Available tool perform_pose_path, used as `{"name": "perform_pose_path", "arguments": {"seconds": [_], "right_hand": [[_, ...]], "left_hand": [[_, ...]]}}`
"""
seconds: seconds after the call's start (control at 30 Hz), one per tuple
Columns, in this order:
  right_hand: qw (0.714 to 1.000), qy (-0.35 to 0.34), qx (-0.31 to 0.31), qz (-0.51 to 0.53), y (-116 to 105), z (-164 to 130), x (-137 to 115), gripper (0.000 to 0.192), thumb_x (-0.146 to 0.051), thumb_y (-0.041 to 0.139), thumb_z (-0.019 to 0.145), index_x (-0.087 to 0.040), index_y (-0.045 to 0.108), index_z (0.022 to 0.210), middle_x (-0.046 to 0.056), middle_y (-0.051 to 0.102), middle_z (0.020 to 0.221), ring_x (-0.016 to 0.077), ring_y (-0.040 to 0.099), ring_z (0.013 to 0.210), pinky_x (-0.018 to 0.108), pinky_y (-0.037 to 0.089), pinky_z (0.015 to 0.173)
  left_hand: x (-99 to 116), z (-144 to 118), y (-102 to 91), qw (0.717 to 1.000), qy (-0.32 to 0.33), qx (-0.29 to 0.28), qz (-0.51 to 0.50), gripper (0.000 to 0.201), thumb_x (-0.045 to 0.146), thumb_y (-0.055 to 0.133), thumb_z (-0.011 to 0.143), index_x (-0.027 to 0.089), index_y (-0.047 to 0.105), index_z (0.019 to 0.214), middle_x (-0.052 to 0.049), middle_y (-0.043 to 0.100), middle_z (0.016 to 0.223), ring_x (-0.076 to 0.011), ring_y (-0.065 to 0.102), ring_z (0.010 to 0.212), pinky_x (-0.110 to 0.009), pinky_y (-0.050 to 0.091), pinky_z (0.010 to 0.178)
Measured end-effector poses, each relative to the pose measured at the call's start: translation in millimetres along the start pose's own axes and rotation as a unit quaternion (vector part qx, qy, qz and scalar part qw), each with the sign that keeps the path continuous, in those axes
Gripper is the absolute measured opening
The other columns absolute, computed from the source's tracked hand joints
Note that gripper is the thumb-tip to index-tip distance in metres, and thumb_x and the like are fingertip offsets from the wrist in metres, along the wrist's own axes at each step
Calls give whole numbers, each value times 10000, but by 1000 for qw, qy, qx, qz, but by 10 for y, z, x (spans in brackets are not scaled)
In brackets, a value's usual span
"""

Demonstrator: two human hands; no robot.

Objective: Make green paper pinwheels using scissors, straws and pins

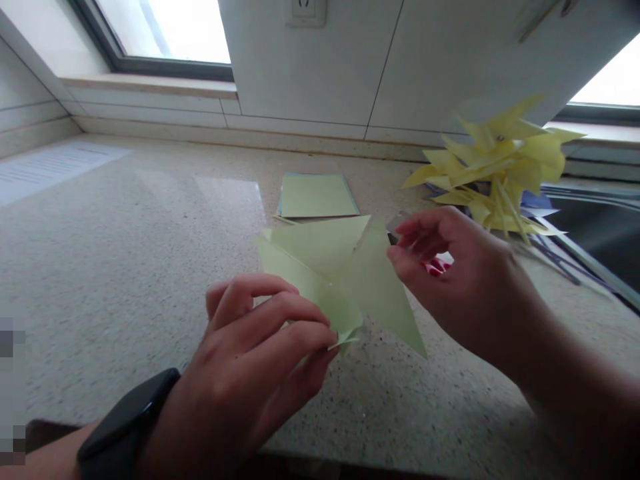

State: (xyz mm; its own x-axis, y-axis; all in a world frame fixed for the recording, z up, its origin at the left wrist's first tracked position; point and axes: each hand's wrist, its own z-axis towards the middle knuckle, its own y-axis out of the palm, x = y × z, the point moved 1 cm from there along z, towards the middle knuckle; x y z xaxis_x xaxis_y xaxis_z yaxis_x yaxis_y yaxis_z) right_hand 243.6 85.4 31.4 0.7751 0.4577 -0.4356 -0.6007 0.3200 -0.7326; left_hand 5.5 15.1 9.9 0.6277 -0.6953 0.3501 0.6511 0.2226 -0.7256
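A pale green paper pinwheel, cut into pointed flaps, lies on the speckled counter between my hands. My left hand, with a dark watch on its wrist, pinches one folded flap at the near side. Beside the right flap is my right hand, thumb and fingertips drawn together around a small dark and greyish piece that I cannot make out. Behind its palm shows a red and white thing, mostly hidden.
A stack of green paper squares lies behind the pinwheel. Several yellow paper pinwheels are heaped at the back right, by a dark sink. A printed sheet lies at far left. The tiled wall closes off the back.
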Motion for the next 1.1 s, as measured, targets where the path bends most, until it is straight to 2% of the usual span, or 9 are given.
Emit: {"name": "perform_pose_path", "arguments": {"seconds": [0.13,0.27,0.37,0.5,0.67,0.73,0.9,1.1], "right_hand": [[997,61,-33,22,67,56,150,281,-435,693,851,-218,611,1011,21,660,820,173,599,664,317,465,591],[993,55,-64,88,63,49,125,188,-396,689,869,-223,640,929,4,664,786,159,613,659,310,482,598],[992,16,-42,115,19,28,38,102,-308,687,873,-229,630,902,-11,655,789,145,613,666,311,492,633],[993,-86,-7,82,-72,-7,-86,92,-187,667,859,-232,599,901,-15,632,808,137,595,711,302,484,671],[960,-259,-71,79,-132,-38,-161,162,-92,634,858,-209,595,964,12,643,911,130,595,809,278,491,709],[945,-306,-93,71,-126,-40,-165,178,-76,647,855,-198,605,977,18,644,919,136,588,821,287,492,727],[932,-331,-138,56,-105,-29,-161,157,-148,680,880,-191,612,1014,21,647,915,150,581,823,319,481,760],[933,-293,-189,85,-90,-49,-142,145,-212,593,974,-187,576,1116,27,654,964,132,605,868,270,477,772]], "left_hand": [[40,12,-11,1000,12,18,-3,137,144,652,944,273,694,962,57,762,942,-216,553,1009,-387,339,910],[81,-9,-16,999,26,37,17,148,139,632,958,264,706,928,67,768,923,-218,531,1030,-374,335,923],[80,-54,-10,998,34,37,30,146,137,636,955,264,708,959,63,768,949,-227,520,1056,-379,341,918],[66,-102,1,997,28,43,51,151,151,680,926,292,705,972,61,755,968,-233,529,1060,-394,345,896],[65,-107,13,996,8,42,77,217,125,712,893,327,706,974,63,745,952,-243,524,1034,-415,332,879],[57,-109,23,996,11,42,82,213,127,715,888,325,702,965,58,740,937,-240,525,1020,-409,341,866],[27,-119,44,994,19,51,98,156,183,732,882,317,696,955,42,732,911,-238,540,1026,-406,361,876],[32,-113,32,996,20,32,79,174,161,708,903,321,705,970,53,737,924,-232,529,1032,-400,351,875]]}}
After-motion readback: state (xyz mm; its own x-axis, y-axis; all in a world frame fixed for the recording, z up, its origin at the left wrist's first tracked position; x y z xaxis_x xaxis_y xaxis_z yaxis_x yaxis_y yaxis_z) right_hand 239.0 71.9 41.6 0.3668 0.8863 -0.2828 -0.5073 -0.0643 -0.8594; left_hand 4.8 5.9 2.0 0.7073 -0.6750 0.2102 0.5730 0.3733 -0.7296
